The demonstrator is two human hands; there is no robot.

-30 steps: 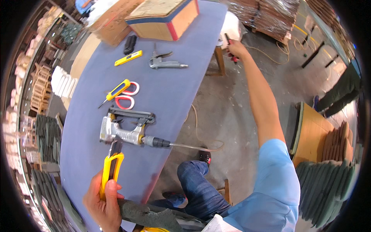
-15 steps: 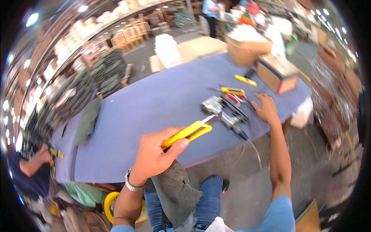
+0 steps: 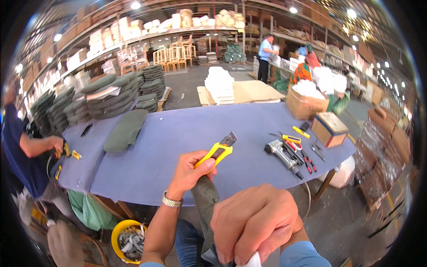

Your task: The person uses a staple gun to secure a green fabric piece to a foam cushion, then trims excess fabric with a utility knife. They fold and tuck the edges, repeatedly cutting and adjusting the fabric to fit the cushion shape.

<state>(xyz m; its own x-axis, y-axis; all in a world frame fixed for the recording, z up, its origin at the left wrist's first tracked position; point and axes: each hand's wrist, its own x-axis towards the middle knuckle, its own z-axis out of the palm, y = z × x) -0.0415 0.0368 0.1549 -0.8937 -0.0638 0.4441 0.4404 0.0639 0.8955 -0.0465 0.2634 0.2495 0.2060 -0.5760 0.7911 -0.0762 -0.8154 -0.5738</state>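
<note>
My left hand (image 3: pixel 189 171) is wrapped round a yellow utility knife (image 3: pixel 218 153), its blade pointing up and away over the table. Below that hand hangs a dark green-grey piece of fabric (image 3: pixel 205 200), across my lap; whether the fingers also pinch it is hidden. Close to the camera, my right hand (image 3: pixel 255 220) is closed, knuckles up, low in front of my body. A bit of white material (image 3: pixel 255 261) shows under its fingers, but what they hold, if anything, I cannot make out.
A blue-covered table (image 3: pixel 169 133) bears a pneumatic stapler (image 3: pixel 284 156), red-handled pliers (image 3: pixel 308 161), a small box (image 3: pixel 330 128) and a green cushion (image 3: pixel 126 130). A yellow bucket of scraps (image 3: pixel 116 240) stands below. At left, a co-worker's hand (image 3: pixel 57 143) holds a tool.
My right hand has come back from the tools on the table to close before my body. The left hand still grips the knife. The view has tilted up.
</note>
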